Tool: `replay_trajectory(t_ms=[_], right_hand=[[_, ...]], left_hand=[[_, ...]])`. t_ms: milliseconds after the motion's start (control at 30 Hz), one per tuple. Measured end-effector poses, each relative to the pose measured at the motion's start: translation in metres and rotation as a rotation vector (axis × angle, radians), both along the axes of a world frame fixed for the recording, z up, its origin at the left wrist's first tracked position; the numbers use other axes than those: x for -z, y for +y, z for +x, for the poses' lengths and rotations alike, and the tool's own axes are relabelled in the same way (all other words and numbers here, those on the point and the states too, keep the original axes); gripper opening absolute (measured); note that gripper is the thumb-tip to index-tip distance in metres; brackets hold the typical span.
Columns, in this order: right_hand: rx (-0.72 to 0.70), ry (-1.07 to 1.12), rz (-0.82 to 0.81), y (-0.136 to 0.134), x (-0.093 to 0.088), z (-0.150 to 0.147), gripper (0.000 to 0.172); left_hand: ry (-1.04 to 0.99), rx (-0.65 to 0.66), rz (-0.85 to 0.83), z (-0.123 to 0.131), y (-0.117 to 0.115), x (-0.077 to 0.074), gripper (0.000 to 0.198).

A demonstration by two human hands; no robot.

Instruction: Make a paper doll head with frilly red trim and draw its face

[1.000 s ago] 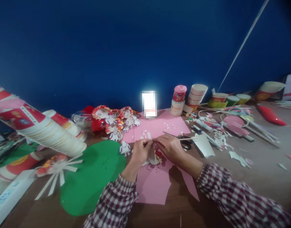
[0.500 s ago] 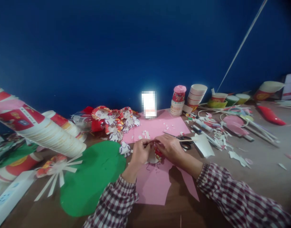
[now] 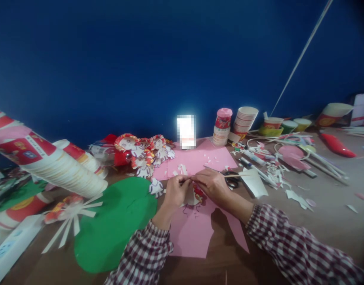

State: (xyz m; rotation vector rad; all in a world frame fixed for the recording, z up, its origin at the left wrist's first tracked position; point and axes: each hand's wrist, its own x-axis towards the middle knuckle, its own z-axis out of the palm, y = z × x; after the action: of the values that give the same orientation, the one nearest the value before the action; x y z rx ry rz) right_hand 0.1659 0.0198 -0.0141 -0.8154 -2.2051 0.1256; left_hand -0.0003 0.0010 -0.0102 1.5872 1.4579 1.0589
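Hands barely shift from half a second earlier, the whole scene slipping slightly lower in view as a person's left hand (image 3: 175,192) and right hand (image 3: 214,185) meet at the fingertips above pink paper (image 3: 190,239). Both sets of fingers curl inward to a pinch, though whether they close on anything cannot be told, the tips being too blurred and covered. Directly below, between the hands, sits a pale paper piece (image 3: 190,197) with a red-and-yellow frill along its right side; it widens toward the person, but its full long axis is partly hidden. Past the right hand, a thin stick (image 3: 237,175) lies crosswise, its visible end pointing right, near black-handled scissors (image 3: 231,183). A green sheet (image 3: 116,225) spreads to the left.
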Motion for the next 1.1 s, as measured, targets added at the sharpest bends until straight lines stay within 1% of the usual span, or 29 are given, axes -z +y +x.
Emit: replay_trajectory(t_ms=[100,333,600,833,1000,1100], right_hand=[[0.014,-0.015,0.001,-0.0010,-0.0014,0.0000,0.017],[0.035,-0.030,-0.020,-0.0023,-0.0019,-0.0010,0.015],[0.050,-0.011,-0.046,-0.0018,0.0006,-0.0014,0.015],[0.058,-0.003,-0.054,-0.0033,-0.0026,-0.0024,0.015],[0.059,-0.030,-0.052,-0.0042,-0.0053,-0.0032,0.015],[0.060,-0.030,-0.056,-0.0045,-0.0054,-0.0035,0.016]], left_hand=[[0.012,0.010,-0.014,0.0001,-0.0003,-0.0019,0.020],[0.014,0.024,-0.055,-0.0015,0.0015,0.0010,0.022],[0.067,0.027,-0.055,0.0003,-0.0011,-0.0067,0.023],[0.023,0.050,-0.109,-0.0008,0.0001,-0.0009,0.025],[0.092,0.012,-0.121,-0.0010,0.0004,0.0000,0.025],[0.087,0.010,-0.120,-0.0010,0.0003,-0.0004,0.025]])
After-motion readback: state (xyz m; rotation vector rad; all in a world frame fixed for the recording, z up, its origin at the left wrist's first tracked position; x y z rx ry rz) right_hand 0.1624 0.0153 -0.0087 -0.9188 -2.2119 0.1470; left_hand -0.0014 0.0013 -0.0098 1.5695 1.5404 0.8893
